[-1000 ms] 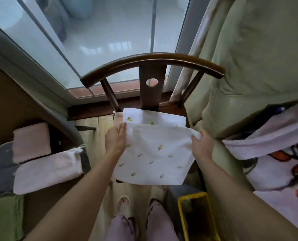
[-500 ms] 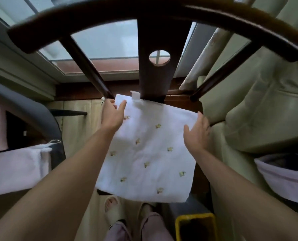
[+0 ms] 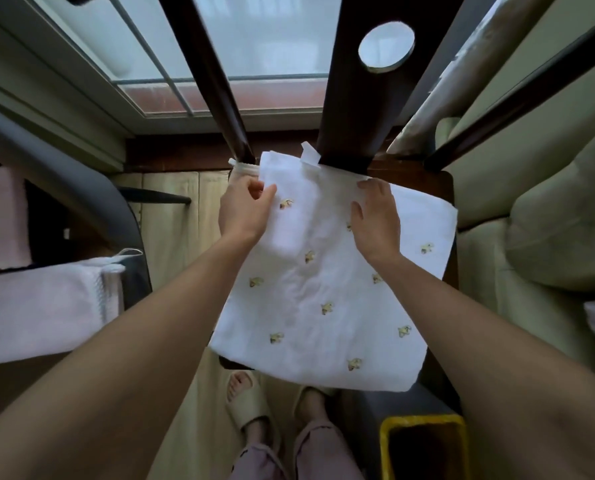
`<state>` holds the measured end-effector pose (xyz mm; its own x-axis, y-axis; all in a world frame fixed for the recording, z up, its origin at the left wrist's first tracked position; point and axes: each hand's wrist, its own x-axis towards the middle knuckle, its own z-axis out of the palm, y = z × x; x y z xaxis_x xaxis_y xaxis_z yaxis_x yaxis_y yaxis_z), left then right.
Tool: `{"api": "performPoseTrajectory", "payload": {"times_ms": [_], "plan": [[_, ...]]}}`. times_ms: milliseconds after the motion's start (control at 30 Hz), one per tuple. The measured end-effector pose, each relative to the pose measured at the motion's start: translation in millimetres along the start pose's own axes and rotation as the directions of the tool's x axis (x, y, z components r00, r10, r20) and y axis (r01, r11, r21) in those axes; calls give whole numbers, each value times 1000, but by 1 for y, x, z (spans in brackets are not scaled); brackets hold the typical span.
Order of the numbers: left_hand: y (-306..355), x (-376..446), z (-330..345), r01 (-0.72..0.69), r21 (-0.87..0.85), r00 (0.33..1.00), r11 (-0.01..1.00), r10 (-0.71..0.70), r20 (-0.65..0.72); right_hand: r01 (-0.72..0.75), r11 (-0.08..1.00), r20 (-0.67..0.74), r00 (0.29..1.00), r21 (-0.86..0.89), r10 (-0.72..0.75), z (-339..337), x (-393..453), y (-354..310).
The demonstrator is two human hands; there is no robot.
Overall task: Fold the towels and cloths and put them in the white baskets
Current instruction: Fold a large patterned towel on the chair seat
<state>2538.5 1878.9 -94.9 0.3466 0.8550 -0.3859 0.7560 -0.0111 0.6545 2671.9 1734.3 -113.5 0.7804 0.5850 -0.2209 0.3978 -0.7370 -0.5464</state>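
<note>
You stand before a chair (image 3: 445, 188) with a cloth (image 3: 324, 306) spread over its seat, the near edge hanging past the seat's front. Your left hand (image 3: 244, 213) rests at the cloth's far left corner, your right hand (image 3: 375, 223) lies on it further right, near the chair's back splat (image 3: 351, 98). Behind the chair is a window (image 3: 254, 36). To your left, folded towels (image 3: 39, 306) lie on a surface. To your right stands a sofa (image 3: 549, 237). Below the cloth, your slippered feet (image 3: 247, 403) are on the floor, with a bin (image 3: 424, 445) just right of them.
</note>
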Motion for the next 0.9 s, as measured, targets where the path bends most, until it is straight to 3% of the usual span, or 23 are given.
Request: {"api": "performPoseTrajectory", "payload": {"times_ms": [100, 233, 367, 600, 733, 900], "plan": [[12, 13, 6, -12, -31, 998, 999, 10, -68, -139, 990, -62, 988, -10, 138, 3, 17, 1], [17, 22, 17, -16, -40, 993, 999, 11, -117, -169, 976, -65, 985, -140, 161, 8, 21, 6], [17, 19, 22, -31, -39, 987, 999, 25, -158, -251, 967, -123, 962, -46, 244, 2, 23, 9], [16, 20, 13, -51, -7, 990, 999, 50, -135, -135, 990, -82, 988, -43, 131, -11, 22, 10], [18, 23, 14, -49, 15, 991, 999, 50, -121, -138, 979, -3, 990, -149, 139, -3, 27, 4], [16, 19, 14, -52, 1, 992, 999, 52, -118, -208, 970, -24, 978, -128, 206, -6, 18, 4]]}}
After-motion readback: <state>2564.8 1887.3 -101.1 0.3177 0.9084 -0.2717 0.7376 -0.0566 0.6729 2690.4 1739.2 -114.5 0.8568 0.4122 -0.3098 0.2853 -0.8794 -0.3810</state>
